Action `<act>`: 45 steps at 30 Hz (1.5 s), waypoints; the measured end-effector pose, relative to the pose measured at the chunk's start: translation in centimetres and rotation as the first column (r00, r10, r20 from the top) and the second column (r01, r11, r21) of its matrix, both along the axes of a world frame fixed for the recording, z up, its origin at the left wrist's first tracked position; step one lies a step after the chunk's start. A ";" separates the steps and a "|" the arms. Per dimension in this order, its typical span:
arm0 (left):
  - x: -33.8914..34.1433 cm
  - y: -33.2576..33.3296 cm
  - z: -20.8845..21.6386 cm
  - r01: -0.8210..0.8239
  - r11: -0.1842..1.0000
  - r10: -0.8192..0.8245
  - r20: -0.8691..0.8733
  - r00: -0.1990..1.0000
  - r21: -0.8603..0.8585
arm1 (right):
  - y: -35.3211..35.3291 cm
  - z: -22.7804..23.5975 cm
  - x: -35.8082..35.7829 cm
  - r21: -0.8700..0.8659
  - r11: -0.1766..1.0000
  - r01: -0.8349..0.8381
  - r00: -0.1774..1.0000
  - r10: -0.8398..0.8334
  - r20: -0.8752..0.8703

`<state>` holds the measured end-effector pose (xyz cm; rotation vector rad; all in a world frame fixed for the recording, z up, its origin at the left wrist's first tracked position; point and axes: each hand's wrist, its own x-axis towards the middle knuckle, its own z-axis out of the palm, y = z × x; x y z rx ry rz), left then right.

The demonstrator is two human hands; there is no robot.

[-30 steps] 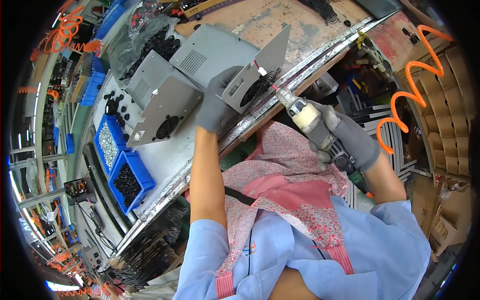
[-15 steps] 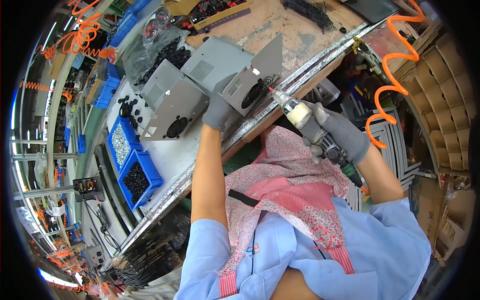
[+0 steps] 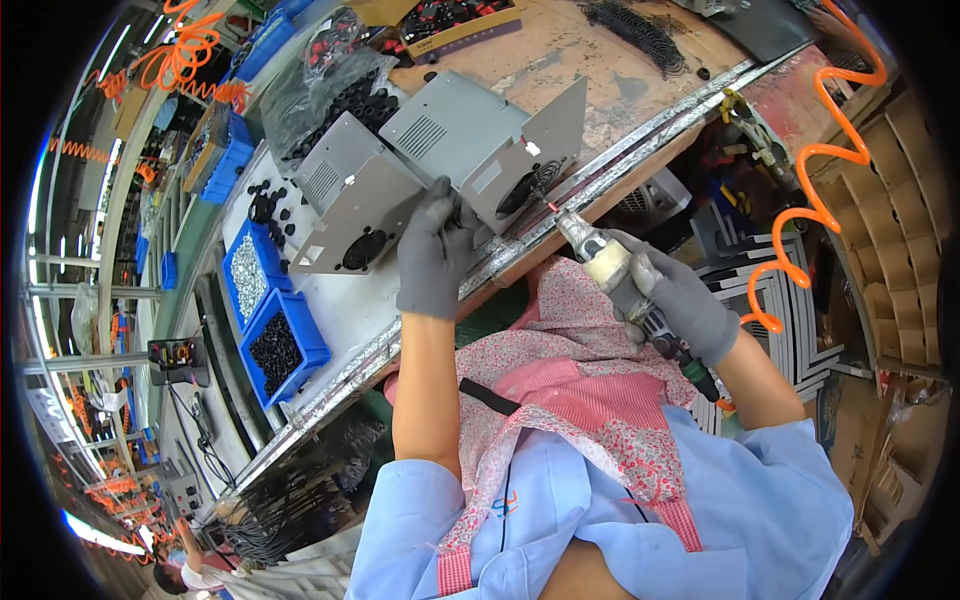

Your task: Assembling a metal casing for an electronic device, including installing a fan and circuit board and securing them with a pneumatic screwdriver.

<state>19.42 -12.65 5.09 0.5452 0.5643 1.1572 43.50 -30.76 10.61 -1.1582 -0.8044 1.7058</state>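
My right hand (image 3: 680,300), in a grey glove, is closed around a pneumatic screwdriver (image 3: 606,264). Its red-tipped bit points toward the right-hand grey metal housing (image 3: 450,128), short of the black round fan (image 3: 518,195) and loose wires on that housing's front panel. My left hand (image 3: 436,255), also gloved, is at the gap between this housing and a second grey housing (image 3: 345,205). Its fingers are bent together beside the right housing's lower corner; what they pinch is too hidden to make out. The second housing carries a black fan (image 3: 366,250) too.
Blue bins of silver screws (image 3: 247,275) and black screws (image 3: 275,352) stand left on the bench. Loose black parts (image 3: 268,210) lie behind them. An orange coiled hose (image 3: 790,265) hangs right. Cardboard dividers (image 3: 900,190) stand far right. Another person (image 3: 190,570) shows lower left.
My left hand has come off the right housing's side, back toward me, its fingers now bent at the gap. The screwdriver stays in my right hand, slightly lower and farther right in view.
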 end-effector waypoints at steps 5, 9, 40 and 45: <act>-3.1 -3.2 -0.3 0.140 0.936 0.018 0.439 0.898 -0.323 | -0.8 1.2 -2.0 -0.018 0.999 -0.046 0.993 0.047 0.110; -4.0 -4.3 -2.0 0.214 0.949 -0.072 0.504 0.861 -0.231 | -0.7 2.0 -3.5 -0.052 0.989 -0.136 0.978 0.142 0.154; -2.8 -5.7 1.2 0.276 0.923 -0.192 0.301 0.934 -0.269 | 0.1 1.3 -5.2 0.041 0.982 -0.183 0.968 0.173 0.182; -2.4 -6.0 1.6 0.236 0.947 -0.202 0.167 0.965 -0.219 | 0.1 1.5 -5.1 0.031 0.978 -0.206 0.964 0.197 0.178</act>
